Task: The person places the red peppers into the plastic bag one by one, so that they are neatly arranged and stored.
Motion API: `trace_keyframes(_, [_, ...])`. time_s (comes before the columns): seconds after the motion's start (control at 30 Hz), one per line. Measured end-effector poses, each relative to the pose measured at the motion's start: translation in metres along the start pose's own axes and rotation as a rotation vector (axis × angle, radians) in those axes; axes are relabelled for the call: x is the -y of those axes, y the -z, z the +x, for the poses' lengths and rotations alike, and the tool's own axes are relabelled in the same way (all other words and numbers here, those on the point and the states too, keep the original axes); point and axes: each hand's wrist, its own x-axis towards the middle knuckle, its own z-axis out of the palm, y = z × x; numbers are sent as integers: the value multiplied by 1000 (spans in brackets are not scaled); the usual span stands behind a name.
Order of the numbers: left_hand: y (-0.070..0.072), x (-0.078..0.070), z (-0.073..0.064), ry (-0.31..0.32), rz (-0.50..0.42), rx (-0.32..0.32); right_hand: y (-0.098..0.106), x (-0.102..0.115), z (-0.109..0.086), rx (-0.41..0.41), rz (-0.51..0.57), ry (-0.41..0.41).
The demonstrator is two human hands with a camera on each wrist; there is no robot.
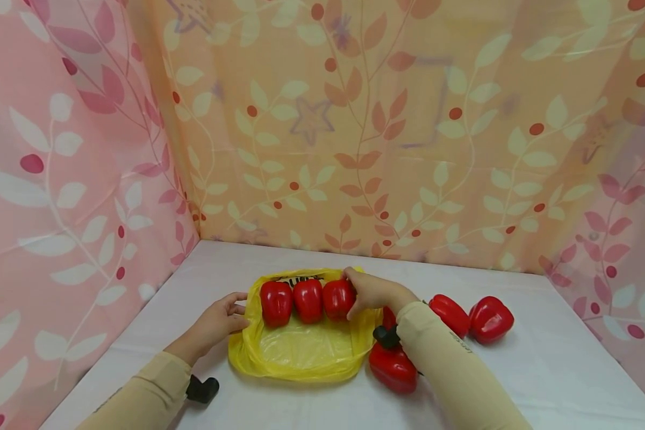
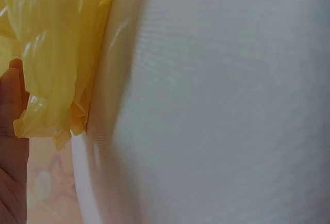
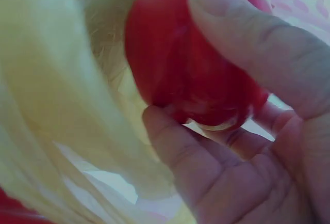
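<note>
A yellow plastic bag (image 1: 301, 352) lies spread with its mouth wide on the white table. Three red bell peppers stand in a row toward its far side: the left one (image 1: 276, 303), the middle one (image 1: 308, 300) and the right one (image 1: 338, 299). My right hand (image 1: 373, 292) grips the right pepper, thumb on one side and fingers on the other; the right wrist view shows this pepper (image 3: 180, 53) up close. At the bag's left rim, my left hand (image 1: 220, 322) rests against the plastic with fairly straight fingers; in the left wrist view they lie beside the yellow folds (image 2: 51, 69).
To the right of the bag, one red bell pepper (image 1: 393, 369) lies near my right forearm. Two more, a tilted pepper (image 1: 449, 315) and another pepper (image 1: 491, 320), lie farther right. Patterned cloth (image 1: 355, 149) encloses the table at the back and sides.
</note>
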Motion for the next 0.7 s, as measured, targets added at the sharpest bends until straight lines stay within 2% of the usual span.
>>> trace_keyframes(0.53, [1, -1, -1, 7, -6, 0, -11, -2, 10, 1, -26, -44])
trace_keyframes(0.7, [2, 0, 0, 9, -12, -3, -14, -1, 13, -1, -62, -13])
